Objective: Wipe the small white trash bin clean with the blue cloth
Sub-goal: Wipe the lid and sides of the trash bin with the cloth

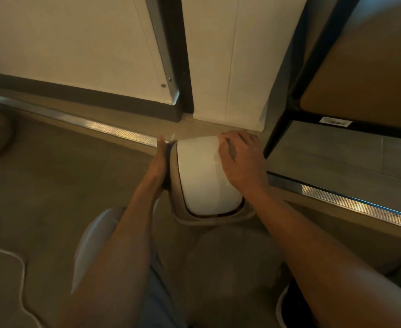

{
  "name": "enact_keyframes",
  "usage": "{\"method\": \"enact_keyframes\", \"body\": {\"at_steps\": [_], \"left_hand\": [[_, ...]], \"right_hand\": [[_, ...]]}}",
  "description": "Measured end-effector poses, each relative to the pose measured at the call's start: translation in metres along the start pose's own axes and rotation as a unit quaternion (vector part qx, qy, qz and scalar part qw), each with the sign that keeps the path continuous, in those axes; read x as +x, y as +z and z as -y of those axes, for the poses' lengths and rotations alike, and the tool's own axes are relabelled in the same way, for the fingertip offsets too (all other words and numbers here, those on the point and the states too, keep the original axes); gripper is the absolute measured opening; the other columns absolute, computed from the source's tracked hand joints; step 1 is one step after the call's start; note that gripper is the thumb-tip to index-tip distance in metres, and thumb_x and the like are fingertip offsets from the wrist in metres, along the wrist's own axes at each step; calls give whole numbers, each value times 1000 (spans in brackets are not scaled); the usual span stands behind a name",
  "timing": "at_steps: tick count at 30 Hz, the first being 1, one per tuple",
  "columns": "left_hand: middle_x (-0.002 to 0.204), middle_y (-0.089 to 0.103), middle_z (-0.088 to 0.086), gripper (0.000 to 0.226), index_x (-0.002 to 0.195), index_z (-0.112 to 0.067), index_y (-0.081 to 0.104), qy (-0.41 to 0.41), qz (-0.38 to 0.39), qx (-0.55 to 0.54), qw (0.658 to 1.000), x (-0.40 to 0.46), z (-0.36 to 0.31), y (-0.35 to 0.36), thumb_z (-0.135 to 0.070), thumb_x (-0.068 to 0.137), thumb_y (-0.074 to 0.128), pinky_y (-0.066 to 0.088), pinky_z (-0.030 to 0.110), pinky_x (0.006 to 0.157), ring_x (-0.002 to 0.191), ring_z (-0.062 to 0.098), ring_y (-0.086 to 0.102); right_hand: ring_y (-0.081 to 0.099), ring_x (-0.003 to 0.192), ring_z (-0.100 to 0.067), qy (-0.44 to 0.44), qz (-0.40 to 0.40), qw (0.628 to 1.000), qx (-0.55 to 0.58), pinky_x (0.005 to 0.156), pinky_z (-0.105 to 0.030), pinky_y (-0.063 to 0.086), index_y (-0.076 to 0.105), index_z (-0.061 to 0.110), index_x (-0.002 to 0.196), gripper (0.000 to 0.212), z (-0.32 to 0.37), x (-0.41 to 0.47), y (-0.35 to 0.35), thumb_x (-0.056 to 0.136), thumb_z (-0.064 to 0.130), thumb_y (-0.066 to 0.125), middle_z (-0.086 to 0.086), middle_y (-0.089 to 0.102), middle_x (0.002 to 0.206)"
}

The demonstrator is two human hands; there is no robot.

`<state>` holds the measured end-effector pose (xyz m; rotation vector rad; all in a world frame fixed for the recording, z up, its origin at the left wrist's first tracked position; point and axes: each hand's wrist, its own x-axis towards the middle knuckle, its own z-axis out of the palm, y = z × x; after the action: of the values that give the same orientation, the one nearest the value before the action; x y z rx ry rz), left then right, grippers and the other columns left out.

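Note:
The small white trash bin (pixel 201 176) lies tilted on the floor, its base pointing away from me and its beige rim (pixel 209 220) toward me. My left hand (pixel 160 162) presses a dark cloth (pixel 168 166) flat against the bin's left side; only a thin edge of the cloth shows. My right hand (pixel 241 159) rests on the bin's upper right side with fingers curved over its far edge, steadying it.
A metal floor strip (pixel 114 130) runs across behind the bin. A white wall panel (pixel 232 67) stands just beyond. A dark-framed shelf unit (pixel 289 110) is at the right. A white cord (pixel 10 252) snakes over the carpet at lower left.

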<state>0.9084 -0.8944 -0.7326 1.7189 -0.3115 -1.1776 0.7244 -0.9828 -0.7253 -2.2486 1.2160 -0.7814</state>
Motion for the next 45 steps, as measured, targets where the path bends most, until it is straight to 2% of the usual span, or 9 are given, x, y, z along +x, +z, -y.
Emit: {"method": "enact_keyframes", "body": {"at_steps": [3,7,11,16,21,25,32,36,45], "left_hand": [[120,71,11,47,110,-26,68,-24,5,25,999,10,-24,5,-59,104,36,52,44,100,106,26,66],[83,71,-2,36,91,-26,67,-27,-71,53,996,-20,-3,12,-48,103,42,45,28,59,75,17,62],[104,69,6,40,126,-25,58,-28,-83,35,996,-49,37,-1,-52,106,35,48,28,57,79,20,63],[103,74,14,40,93,-24,73,-55,7,139,989,-1,-36,2,-61,92,56,55,34,74,81,24,67],[121,65,9,41,116,-25,68,-9,125,464,877,31,-98,30,-57,100,48,50,32,72,94,22,62],[137,60,6,35,127,-21,68,118,178,613,761,34,-112,55,-36,108,42,37,32,103,126,24,54],[117,70,1,31,117,-15,73,302,7,479,824,30,-140,35,-20,107,44,38,19,93,110,16,63],[112,68,-4,25,113,-23,66,327,41,384,862,12,-146,49,-42,102,53,47,30,91,102,13,62],[122,62,18,43,125,-5,59,194,119,594,772,3,-91,34,-31,112,27,37,32,90,114,32,58]], "right_hand": [[50,114,-17,31,-7,999,27,92,-33,45,66,21,115,33,1,2,0,101,40,41,3,63,120],[48,115,-15,43,-9,998,49,92,-33,46,65,22,116,31,2,1,0,101,40,45,4,62,120],[48,117,-16,32,6,998,57,97,-32,44,65,21,118,34,1,-1,0,100,40,44,3,62,122],[49,114,-14,21,2,998,58,98,-31,43,65,20,117,32,-1,0,0,101,39,44,2,62,120],[53,110,-15,27,-2,999,29,94,-25,36,66,20,115,45,-1,4,4,98,46,32,3,63,117],[53,106,-16,22,-17,999,34,93,-28,40,65,18,113,41,1,2,4,99,41,34,1,63,113],[51,104,-15,22,-29,998,51,88,-32,44,64,18,110,31,2,1,4,100,34,39,0,63,110],[55,103,-17,11,-36,998,58,92,-32,43,64,16,108,29,0,0,5,100,31,40,0,64,109],[46,98,-9,18,-27,997,64,86,-25,39,60,16,109,21,3,-2,2,102,26,44,-1,60,107]]}}
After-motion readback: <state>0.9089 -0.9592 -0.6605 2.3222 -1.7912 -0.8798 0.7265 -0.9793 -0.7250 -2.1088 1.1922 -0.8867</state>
